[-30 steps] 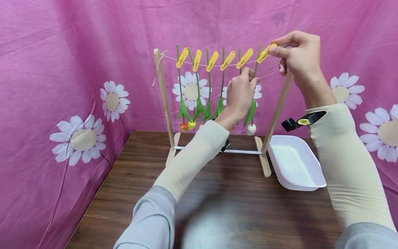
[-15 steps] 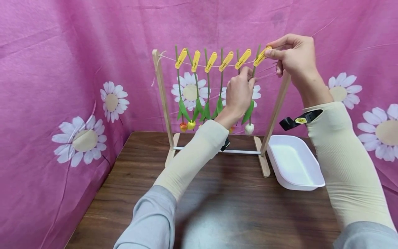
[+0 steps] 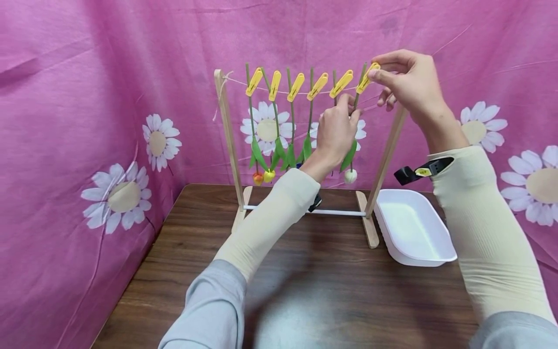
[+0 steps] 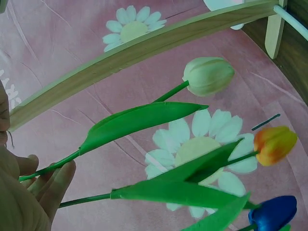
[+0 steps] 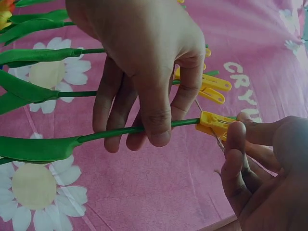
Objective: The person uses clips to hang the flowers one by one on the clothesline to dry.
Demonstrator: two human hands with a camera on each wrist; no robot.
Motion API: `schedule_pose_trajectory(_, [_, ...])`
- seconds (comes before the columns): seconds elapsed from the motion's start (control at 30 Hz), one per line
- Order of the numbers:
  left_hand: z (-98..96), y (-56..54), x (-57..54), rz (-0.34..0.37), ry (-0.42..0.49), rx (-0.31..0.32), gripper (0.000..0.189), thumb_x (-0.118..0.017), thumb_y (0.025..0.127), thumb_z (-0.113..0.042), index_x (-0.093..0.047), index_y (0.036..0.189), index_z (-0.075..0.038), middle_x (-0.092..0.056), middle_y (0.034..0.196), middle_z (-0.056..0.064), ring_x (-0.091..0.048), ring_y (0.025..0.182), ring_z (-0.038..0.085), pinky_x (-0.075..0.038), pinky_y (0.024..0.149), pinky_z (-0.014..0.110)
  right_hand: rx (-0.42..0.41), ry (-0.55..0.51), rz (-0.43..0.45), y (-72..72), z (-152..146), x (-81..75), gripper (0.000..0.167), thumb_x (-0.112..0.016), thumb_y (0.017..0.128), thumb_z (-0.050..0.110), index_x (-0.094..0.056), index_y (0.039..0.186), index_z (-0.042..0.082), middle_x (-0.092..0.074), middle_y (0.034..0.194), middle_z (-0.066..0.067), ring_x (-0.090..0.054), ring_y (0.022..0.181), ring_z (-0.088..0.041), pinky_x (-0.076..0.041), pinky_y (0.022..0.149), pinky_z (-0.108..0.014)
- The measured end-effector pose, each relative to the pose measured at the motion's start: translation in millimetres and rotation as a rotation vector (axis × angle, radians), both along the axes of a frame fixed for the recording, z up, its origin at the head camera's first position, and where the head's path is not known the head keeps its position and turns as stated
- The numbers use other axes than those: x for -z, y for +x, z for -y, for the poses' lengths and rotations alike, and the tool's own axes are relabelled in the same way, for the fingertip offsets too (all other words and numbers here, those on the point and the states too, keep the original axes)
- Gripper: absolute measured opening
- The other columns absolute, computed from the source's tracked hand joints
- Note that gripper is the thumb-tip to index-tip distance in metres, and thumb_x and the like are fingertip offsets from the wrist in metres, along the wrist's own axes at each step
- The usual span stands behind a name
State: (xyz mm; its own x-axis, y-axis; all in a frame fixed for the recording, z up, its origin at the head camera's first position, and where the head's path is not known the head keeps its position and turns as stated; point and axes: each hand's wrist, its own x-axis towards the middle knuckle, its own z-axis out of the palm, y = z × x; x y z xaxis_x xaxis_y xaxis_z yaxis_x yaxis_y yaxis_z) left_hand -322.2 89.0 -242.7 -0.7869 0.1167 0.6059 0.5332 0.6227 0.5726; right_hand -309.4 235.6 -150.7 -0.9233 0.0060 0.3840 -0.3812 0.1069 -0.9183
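An artificial white tulip [image 3: 350, 176] hangs upside down at the right end of the string line. My left hand [image 3: 335, 128] pinches its green stem [image 5: 110, 134] between thumb and fingers, below the string. At the stem's upper end, my right hand [image 3: 416, 82] pinches the handle end of a yellow clothespin [image 5: 214, 121]. The clothespin's jaws lie across the stem where it meets the string. Further left, several tulips hang head down from yellow clothespins [image 3: 317, 86], among them an orange-yellow tulip [image 4: 275, 145] and a blue tulip [image 4: 274, 214]. My left arm hides some blooms.
The string runs between two wooden posts [image 3: 228, 140] joined low down by a white rod [image 3: 340, 213]. A white plastic basin [image 3: 414, 225] stands right of the frame on the brown wooden table [image 3: 348, 291]. A pink flowered cloth [image 3: 174, 48] hangs behind.
My right hand has shifted a little left, bringing the clothespin and stem along, and its lower fingers have spread somewhat. The clothespin stands slightly steeper. My left hand has barely moved.
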Motion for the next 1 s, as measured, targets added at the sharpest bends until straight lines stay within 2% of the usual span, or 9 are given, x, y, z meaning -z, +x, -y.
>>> schedule_pose_trajectory(0.17, [1.9,4.1,1.8,-0.006,-0.032,0.013,0.028,-0.062,0.11,-0.025,-0.063,0.134,-0.011,-0.08,0.116,0.0,-0.074,0.087,0.008,-0.052,0.068,0.019,-0.03,-0.011,-0.02,-0.3,-3.0,6.3,0.044,-0.079,0.094,0.002,-0.066,0.137,-0.001,-0.08,0.098,0.003,-0.07,0.047,-0.017,-0.054,0.042,-0.025])
schedule_pose_trajectory(0.27, [6.4,10.1,3.1,-0.009,-0.059,0.015,0.033,-0.061,0.11,-0.024,-0.061,0.139,-0.011,-0.079,0.119,0.001,-0.071,0.086,0.011,-0.052,0.068,0.021,0.001,0.029,-0.061,2.0,-3.2,10.6,0.048,-0.079,0.095,0.003,-0.064,0.14,0.0,-0.078,0.107,0.003,-0.071,0.049,-0.016,-0.055,0.043,-0.026])
schedule_pose_trajectory(0.33, [11.5,16.1,4.3,-0.017,-0.072,0.023,0.034,-0.061,0.109,-0.022,-0.061,0.14,-0.01,-0.077,0.12,0.002,-0.069,0.086,0.012,-0.053,0.068,0.021,0.051,0.074,-0.099,5.1,-2.7,13.7,0.046,-0.078,0.096,0.006,-0.065,0.14,0.001,-0.076,0.112,0.004,-0.071,0.05,-0.014,-0.055,0.043,-0.025])
schedule_pose_trajectory(0.43, [22.9,26.4,7.8,-0.051,-0.076,0.063,0.032,-0.061,0.106,-0.018,-0.064,0.137,-0.008,-0.075,0.124,0.003,-0.072,0.096,0.013,-0.057,0.078,0.02,0.148,0.146,-0.164,12.4,-2.4,20.4,0.039,-0.077,0.098,0.01,-0.068,0.135,0.005,-0.074,0.117,0.006,-0.07,0.05,-0.009,-0.054,0.043,-0.022])
schedule_pose_trajectory(0.57, [46.9,38.6,17.5,-0.124,-0.073,0.136,0.023,-0.061,0.106,-0.015,-0.069,0.126,-0.006,-0.077,0.118,0.004,-0.076,0.103,0.013,-0.059,0.085,0.023,0.226,0.203,-0.219,24.7,-7.0,35.1,0.025,-0.077,0.099,0.016,-0.074,0.123,0.011,-0.073,0.112,0.009,-0.068,0.051,-0.005,-0.052,0.042,-0.02])
schedule_pose_trajectory(0.7, [80.8,44.5,36.5,-0.169,-0.09,0.182,0.015,-0.062,0.105,-0.015,-0.071,0.114,-0.007,-0.078,0.102,0.003,-0.074,0.088,0.013,-0.058,0.074,0.023,0.267,0.289,-0.226,35.8,-19.5,56.6,0.013,-0.076,0.1,0.02,-0.075,0.111,0.014,-0.072,0.1,0.014,-0.066,0.049,-0.003,-0.05,0.042,-0.019])
schedule_pose_trajectory(0.87, [130.9,41.9,71.4,-0.181,-0.083,0.223,0.009,-0.065,0.103,-0.011,-0.072,0.105,-0.005,-0.076,0.09,0.005,-0.069,0.077,0.015,-0.058,0.072,0.027,0.314,0.454,-0.233,48.3,-42.1,92.5,0.017,-0.076,0.101,0.02,-0.078,0.107,0.005,-0.071,0.079,0.031,-0.061,0.045,0.001,-0.044,0.039,-0.016])
schedule_pose_trajectory(0.93, [153.1,40.3,86.3,-0.17,-0.075,0.214,0.009,-0.066,0.103,-0.01,-0.073,0.103,-0.004,-0.077,0.089,0.006,-0.07,0.077,0.016,-0.061,0.072,0.031,0.334,0.53,-0.243,53.1,-52.8,108.4,0.02,-0.075,0.102,0.02,-0.079,0.109,0.002,-0.067,0.07,0.035,-0.058,0.043,0.004,-0.038,0.038,-0.016])
schedule_pose_trajectory(1.0, [176.5,39.2,100.3,-0.15,-0.065,0.194,0.009,-0.067,0.102,-0.009,-0.074,0.103,-0.003,-0.077,0.088,0.008,-0.071,0.075,0.019,-0.063,0.072,0.035,0.362,0.607,-0.26,57.0,-63.8,124.5,0.022,-0.073,0.103,0.021,-0.08,0.109,0.001,-0.067,0.062,0.029,-0.055,0.042,0.006,-0.031,0.037,-0.018])
